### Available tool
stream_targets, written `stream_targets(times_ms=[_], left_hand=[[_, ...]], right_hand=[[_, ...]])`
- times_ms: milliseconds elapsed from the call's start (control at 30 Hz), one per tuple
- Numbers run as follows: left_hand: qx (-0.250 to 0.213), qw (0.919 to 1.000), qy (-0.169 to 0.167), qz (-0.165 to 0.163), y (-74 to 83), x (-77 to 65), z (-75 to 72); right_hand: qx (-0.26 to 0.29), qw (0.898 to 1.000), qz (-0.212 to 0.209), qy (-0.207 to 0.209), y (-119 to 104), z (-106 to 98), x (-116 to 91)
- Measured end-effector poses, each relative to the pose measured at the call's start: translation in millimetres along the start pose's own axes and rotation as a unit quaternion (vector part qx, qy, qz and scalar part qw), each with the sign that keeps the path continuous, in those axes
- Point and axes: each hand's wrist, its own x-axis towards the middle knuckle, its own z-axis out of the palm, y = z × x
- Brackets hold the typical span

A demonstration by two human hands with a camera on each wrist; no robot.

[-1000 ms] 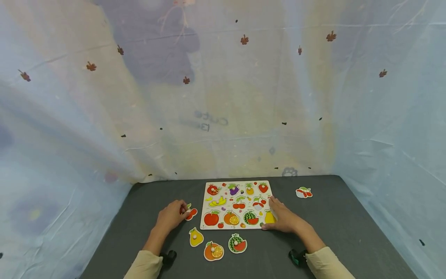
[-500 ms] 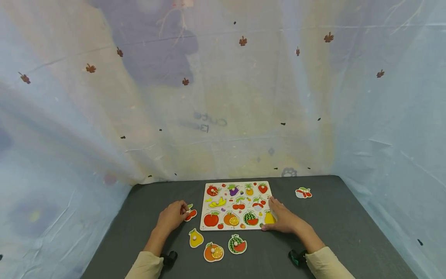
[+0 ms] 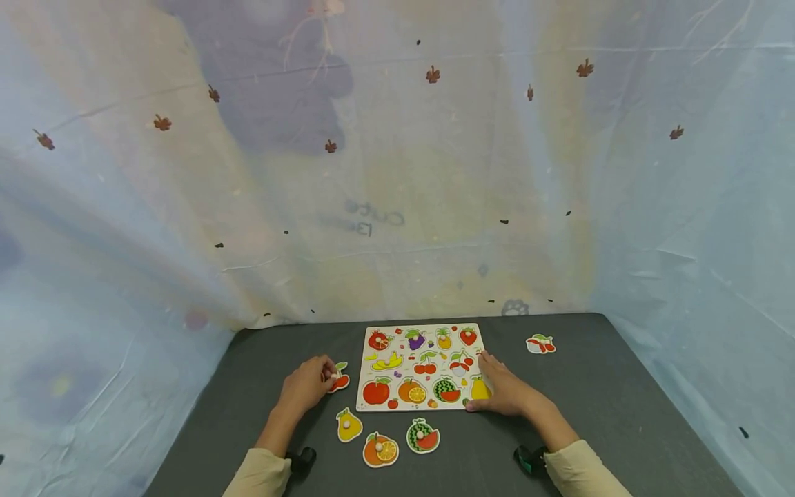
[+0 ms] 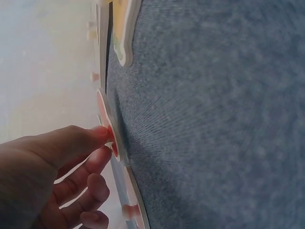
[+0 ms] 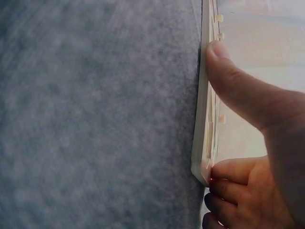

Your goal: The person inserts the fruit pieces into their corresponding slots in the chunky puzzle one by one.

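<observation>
My left hand [image 3: 308,381] pinches a cherry puzzle piece [image 3: 341,381] just left of the white fruit puzzle board [image 3: 361,397]. In the left wrist view, thumb and forefinger meet at the knob of this red piece [image 4: 114,143], which stands close over the dark cloth; the other fingers are curled. A further piece with a pink knob [image 4: 129,211] lies beyond it there, hidden by the hand in the head view. My right hand [image 3: 511,390] rests on the board's near right corner, thumb along the near edge and fingers extended along the right side, partly covering the printed pear.
Nearer the body lie a pear piece [image 3: 349,425], an orange piece [image 3: 380,450] and a watermelon piece [image 3: 423,436]. Another red and white fruit piece [image 3: 541,344] lies at the back right. A patterned curtain [image 3: 397,276] hangs behind the dark table [image 3: 472,455].
The cherry piece has turned slightly in my left fingers, its stem end shifting a little to the right. My right hand keeps its place on the board.
</observation>
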Motion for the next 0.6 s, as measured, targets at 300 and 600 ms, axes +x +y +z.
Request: stream_targets(times_ms=[300,600], left_hand=[[0.004,0.9999,0.012,0.007,-0.8,0.2,-0.4],[0.01,0.9996,0.024,0.012,-3.7,-0.6,2.3]], right_hand=[[0.003,1.0,0.0,0.0,-0.2,0.1,-1.0],[-0.001,1.0,0.001,0.0,-0.9,0.0,-1.0]])
